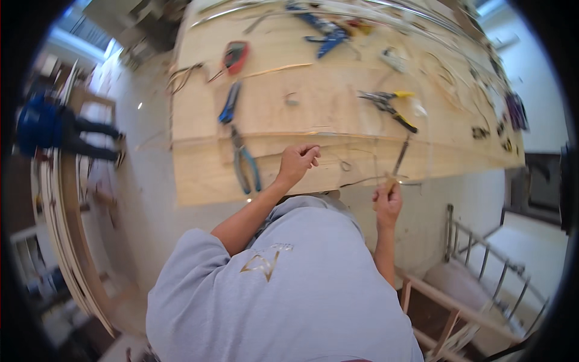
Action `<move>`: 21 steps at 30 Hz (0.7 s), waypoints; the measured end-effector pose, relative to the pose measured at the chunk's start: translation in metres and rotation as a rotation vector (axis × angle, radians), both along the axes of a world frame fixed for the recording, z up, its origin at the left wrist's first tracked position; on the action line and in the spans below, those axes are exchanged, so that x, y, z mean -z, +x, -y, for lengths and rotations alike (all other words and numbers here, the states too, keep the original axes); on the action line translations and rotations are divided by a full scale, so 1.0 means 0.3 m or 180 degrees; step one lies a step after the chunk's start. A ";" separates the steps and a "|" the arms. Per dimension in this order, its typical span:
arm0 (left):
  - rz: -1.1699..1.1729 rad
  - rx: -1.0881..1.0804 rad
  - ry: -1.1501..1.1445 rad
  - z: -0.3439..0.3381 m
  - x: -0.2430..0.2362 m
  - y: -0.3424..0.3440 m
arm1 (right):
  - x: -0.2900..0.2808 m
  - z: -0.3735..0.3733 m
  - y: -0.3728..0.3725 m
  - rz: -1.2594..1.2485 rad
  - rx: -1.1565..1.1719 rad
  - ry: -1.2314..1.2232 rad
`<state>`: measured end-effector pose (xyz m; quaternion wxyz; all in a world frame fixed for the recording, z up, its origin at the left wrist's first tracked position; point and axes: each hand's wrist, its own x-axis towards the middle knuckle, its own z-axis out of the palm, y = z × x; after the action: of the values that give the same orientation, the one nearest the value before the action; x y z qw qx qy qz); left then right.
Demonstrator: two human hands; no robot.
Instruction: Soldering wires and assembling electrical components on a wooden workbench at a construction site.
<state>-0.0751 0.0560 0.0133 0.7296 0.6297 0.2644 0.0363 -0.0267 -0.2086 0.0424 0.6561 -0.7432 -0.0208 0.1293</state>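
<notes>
Gripping a wooden-handled screwdriver [398,163], the right hand [387,204] angles its shaft toward one o'clock on the plywood table [313,108]. Left hand [297,161] is clenched at the table's near edge, seemingly pinching a thin wire [347,164]. Best keep that wire taut and the tip steady. Blue-handled pliers [244,163] lie at nine o'clock.

Premises are a workshop. Ahead of the hands lies a bare plywood table [199,175] strewn with hand tools: blue-handled pliers [244,163], yellow-handled pliers [389,104], a red meter [235,55] and loose wire. Stacked curved wooden strips [63,229] stand well to the left, a metal rack [488,265] to the right.
</notes>
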 end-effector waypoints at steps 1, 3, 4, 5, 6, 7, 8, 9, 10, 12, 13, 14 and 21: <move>0.0012 -0.0261 0.0382 -0.014 -0.018 -0.040 | 0.004 -0.010 0.019 0.0026 -0.0025 -0.0004; -0.0044 -0.0564 0.0768 -0.072 -0.014 -0.129 | 0.018 -0.040 0.034 0.0011 -0.0104 -0.0009; 0.0154 -0.1015 0.1828 -0.120 -0.010 -0.162 | 0.004 -0.053 0.059 0.0084 -0.0156 -0.0103; 0.0347 -0.1412 0.2898 -0.175 -0.010 -0.190 | -0.012 -0.071 0.079 0.0163 -0.0172 -0.0196; 0.0166 -0.1704 0.2646 -0.227 -0.022 -0.213 | -0.025 -0.095 0.098 0.0153 -0.0231 -0.0194; 0.0001 -0.1981 0.2385 -0.285 -0.029 -0.230 | -0.038 -0.120 0.119 0.0191 -0.0281 -0.0085; -0.0114 -0.2047 0.2689 -0.354 -0.013 -0.251 | -0.048 -0.144 0.142 0.0237 -0.0332 0.0017; -0.0233 -0.2108 0.3004 -0.425 0.000 -0.263 | -0.049 -0.166 0.165 0.0304 -0.0387 0.0030; -0.0239 -0.2134 0.2998 -0.488 0.004 -0.255 | -0.061 -0.194 0.182 0.0310 -0.0412 0.0026; -0.0303 -0.1837 0.3421 -0.589 0.005 -0.237 | -0.092 -0.242 0.198 0.0415 -0.0558 0.0194; -0.0312 -0.1850 0.3414 -0.622 0.014 -0.207 | -0.090 -0.254 0.204 0.0414 -0.0573 0.0187; -0.0215 -0.1742 0.3891 -0.652 0.027 -0.171 | -0.086 -0.265 0.208 0.0445 -0.0658 0.0213; -0.1737 -0.0189 0.2693 -0.768 -0.113 0.028 | -0.123 -0.249 0.158 0.0416 -0.0811 -0.0025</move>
<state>-0.0668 0.2863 0.0473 0.3134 0.8490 0.4254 -0.0049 0.0208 -0.1339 0.0795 0.6287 -0.7440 -0.1573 0.1629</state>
